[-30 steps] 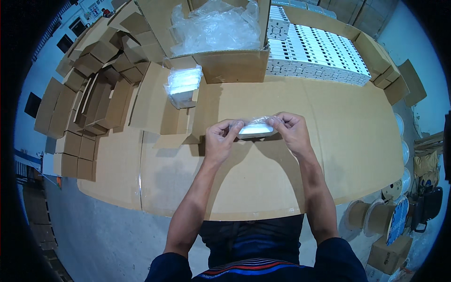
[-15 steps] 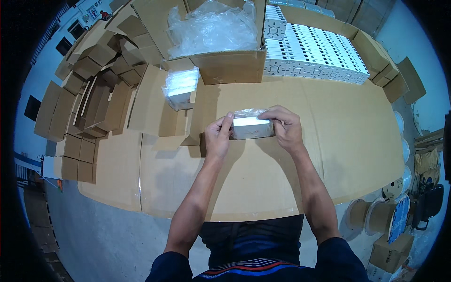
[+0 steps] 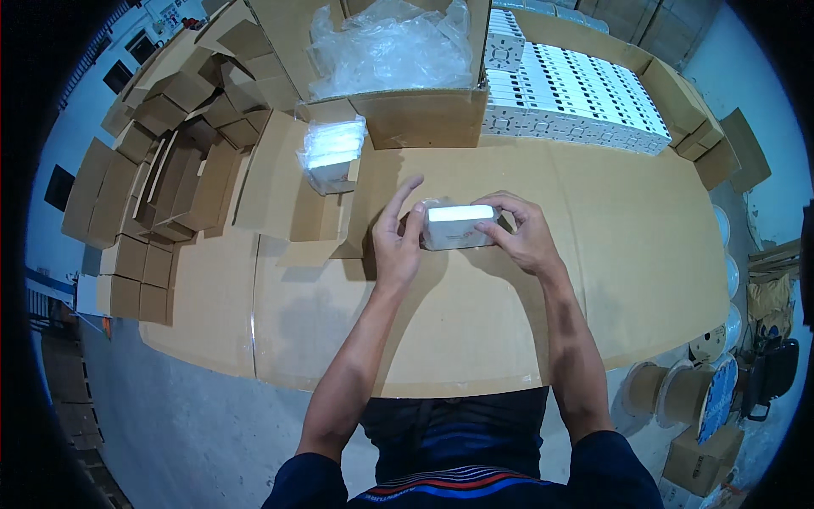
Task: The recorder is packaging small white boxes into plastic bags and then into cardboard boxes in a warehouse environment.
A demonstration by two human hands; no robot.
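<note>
Holding a small white box [image 3: 458,226] wrapped in clear film, both hands met over the middle of the desk [image 3: 593,280]. The left hand [image 3: 397,242] cupped the box's left end with its fingers raised and partly spread; the right hand [image 3: 524,236] pinched the right end and top edge, fingers curled round it. The box sat just above or on the cardboard sheet covering the desk — which of the two could not be told.

As a judgement, the work looked well short of finished: this one box was in hand, its film not yet off as far as could be seen, and a small flat carton [image 3: 318,222] lay open just to the left, nothing in it. A second wrapped bundle [image 3: 331,153] waited beyond that. Behind, a big carton [image 3: 424,119] held loose plastic, and a tray of white boxes [image 3: 585,89] stood packed in rows. A heap of folded cartons [image 3: 161,170] at far left lay unused — much remained.
</note>
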